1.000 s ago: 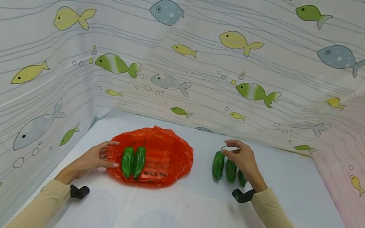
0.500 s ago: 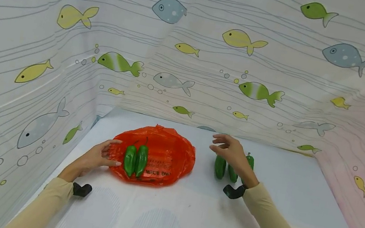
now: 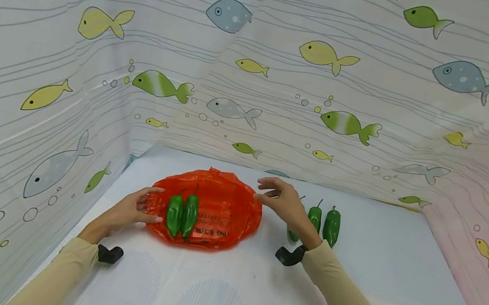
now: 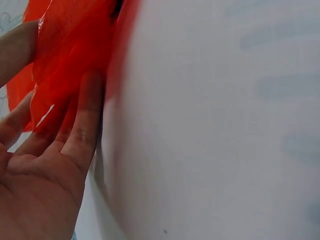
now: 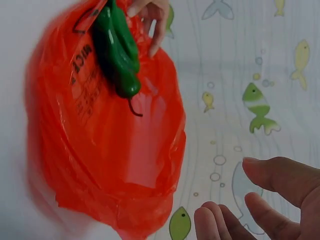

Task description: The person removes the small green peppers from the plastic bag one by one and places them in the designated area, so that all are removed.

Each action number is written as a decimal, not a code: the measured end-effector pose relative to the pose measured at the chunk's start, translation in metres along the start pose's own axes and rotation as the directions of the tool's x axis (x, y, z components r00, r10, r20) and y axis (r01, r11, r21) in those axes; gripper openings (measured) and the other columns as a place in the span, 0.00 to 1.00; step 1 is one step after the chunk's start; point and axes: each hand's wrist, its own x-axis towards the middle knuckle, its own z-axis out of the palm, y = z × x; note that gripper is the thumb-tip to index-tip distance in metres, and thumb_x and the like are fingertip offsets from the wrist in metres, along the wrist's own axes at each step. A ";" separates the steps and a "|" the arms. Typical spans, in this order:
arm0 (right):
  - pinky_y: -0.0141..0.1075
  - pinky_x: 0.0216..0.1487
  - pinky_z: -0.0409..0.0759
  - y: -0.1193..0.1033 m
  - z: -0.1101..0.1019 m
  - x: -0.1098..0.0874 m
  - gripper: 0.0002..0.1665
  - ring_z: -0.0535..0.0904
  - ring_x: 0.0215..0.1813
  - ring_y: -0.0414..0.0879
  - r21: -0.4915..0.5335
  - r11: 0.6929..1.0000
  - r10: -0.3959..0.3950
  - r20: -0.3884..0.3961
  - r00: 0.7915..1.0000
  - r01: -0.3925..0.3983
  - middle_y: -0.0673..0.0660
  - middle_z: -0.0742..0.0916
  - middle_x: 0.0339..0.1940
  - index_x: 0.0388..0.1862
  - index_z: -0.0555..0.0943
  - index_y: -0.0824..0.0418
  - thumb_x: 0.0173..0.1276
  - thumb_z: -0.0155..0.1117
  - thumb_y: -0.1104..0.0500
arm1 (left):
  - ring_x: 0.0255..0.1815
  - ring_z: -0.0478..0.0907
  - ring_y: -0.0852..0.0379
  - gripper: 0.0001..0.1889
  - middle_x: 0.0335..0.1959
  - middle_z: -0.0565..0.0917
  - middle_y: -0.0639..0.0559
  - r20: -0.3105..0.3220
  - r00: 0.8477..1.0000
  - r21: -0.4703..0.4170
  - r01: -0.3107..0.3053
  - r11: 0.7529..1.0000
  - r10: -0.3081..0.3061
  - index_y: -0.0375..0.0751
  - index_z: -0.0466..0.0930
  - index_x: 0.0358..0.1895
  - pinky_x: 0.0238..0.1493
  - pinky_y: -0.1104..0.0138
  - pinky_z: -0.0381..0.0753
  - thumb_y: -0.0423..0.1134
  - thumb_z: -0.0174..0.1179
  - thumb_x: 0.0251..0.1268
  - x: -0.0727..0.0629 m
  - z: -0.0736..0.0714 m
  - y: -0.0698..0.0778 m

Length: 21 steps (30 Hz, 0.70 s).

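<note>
An open red plastic bag (image 3: 222, 199) lies on the table, with two green peppers (image 3: 189, 216) side by side in its left half. At its left edge is my left hand (image 3: 128, 211). In the left wrist view the extended fingers (image 4: 82, 135) touch the bag and show through its thin film. Holding nothing, my right hand (image 3: 282, 203) hovers at the bag's right rim, its fingers loosely bent. Right of the bag a row of three green peppers (image 3: 332, 227) lies on the table; my right hand and wrist partly cover the leftmost one.
The white table (image 3: 377, 263) runs to a back wall of fish-printed cloth (image 3: 285, 89), with the same cloth at both sides. A black wrist camera (image 3: 290, 256) sits under my right wrist, and another (image 3: 110, 254) by my left.
My right hand has moved left from above the row of peppers to the bag's right rim, uncovering more of that row. My left hand stays at the bag's left edge.
</note>
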 end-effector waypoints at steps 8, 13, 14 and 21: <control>0.51 0.55 0.84 -0.009 0.026 0.006 0.27 0.82 0.54 0.53 0.083 0.996 -0.029 0.072 0.997 0.023 0.63 0.84 0.61 0.65 0.80 0.59 0.69 0.74 0.55 | 0.70 0.69 0.34 0.45 0.74 0.66 0.32 0.012 1.000 -0.002 -0.026 1.000 0.026 0.42 0.60 0.78 0.57 0.68 0.78 0.35 0.76 0.59 -0.001 0.002 0.001; 0.43 0.52 0.84 -0.013 0.042 0.009 0.25 0.81 0.52 0.50 0.062 0.997 -0.053 0.090 0.995 0.047 0.54 0.86 0.56 0.63 0.81 0.57 0.68 0.74 0.56 | 0.71 0.68 0.35 0.45 0.75 0.65 0.34 0.006 1.000 -0.005 -0.011 1.000 0.011 0.45 0.60 0.78 0.60 0.66 0.78 0.35 0.76 0.59 0.000 0.002 0.000; 0.42 0.51 0.84 -0.014 0.045 0.010 0.24 0.81 0.52 0.50 0.059 0.997 -0.055 0.092 0.994 0.050 0.53 0.86 0.55 0.62 0.81 0.56 0.68 0.74 0.56 | 0.72 0.67 0.35 0.45 0.75 0.65 0.35 0.002 1.000 -0.007 -0.005 1.000 0.005 0.46 0.61 0.78 0.60 0.65 0.78 0.36 0.77 0.58 0.000 0.002 0.000; 0.39 0.50 0.84 -0.017 0.065 0.012 0.24 0.82 0.51 0.46 0.039 0.997 -0.075 0.125 0.989 0.070 0.52 0.85 0.55 0.61 0.81 0.52 0.68 0.75 0.54 | 0.73 0.66 0.34 0.45 0.76 0.65 0.35 0.001 1.000 0.008 -0.011 1.000 0.011 0.45 0.60 0.78 0.60 0.64 0.77 0.36 0.76 0.59 -0.001 0.002 -0.001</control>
